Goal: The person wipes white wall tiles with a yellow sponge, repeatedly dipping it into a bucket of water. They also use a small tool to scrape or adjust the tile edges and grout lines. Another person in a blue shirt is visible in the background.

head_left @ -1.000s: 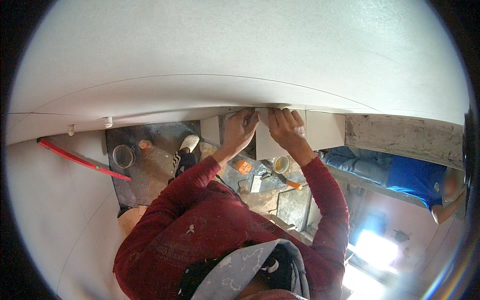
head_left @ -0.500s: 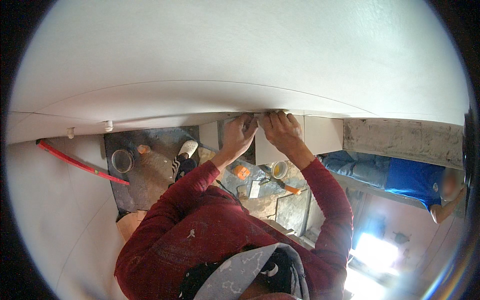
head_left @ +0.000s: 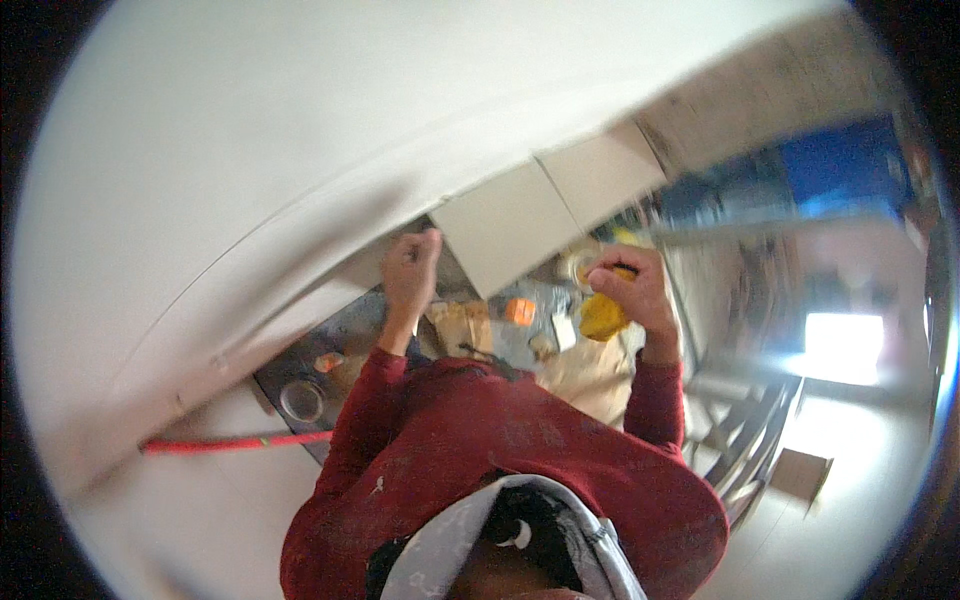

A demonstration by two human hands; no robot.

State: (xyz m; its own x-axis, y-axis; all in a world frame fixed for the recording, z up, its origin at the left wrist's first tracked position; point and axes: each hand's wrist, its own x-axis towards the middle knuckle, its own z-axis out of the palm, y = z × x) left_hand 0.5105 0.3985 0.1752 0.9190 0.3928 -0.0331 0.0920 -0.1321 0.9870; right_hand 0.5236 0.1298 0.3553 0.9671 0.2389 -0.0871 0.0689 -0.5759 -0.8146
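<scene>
My left hand (head_left: pixel 410 272) is closed in a loose fist beside the pale wall, near the open end of a row of beige tiles (head_left: pixel 510 222). Whatever it may hold is hidden in the curled fingers. Farther right, my right hand (head_left: pixel 640 290) is closed around a yellow rounded object (head_left: pixel 604 316) with a dark part under the fingers; motion blur hides its exact kind. Just behind that hand, a pale bowl (head_left: pixel 577 264) is partly covered.
On the dark floor lie an orange box (head_left: pixel 520 311), a white flat piece (head_left: pixel 563 331) and a round clear container (head_left: pixel 302 400). A red spirit level (head_left: pixel 235 443) lies at left. At far right is a person in a blue shirt (head_left: pixel 840 165).
Both hands have left the tile edge at the wall. My right hand has moved right and back toward me and now holds the yellow object. The whole view has turned.
</scene>
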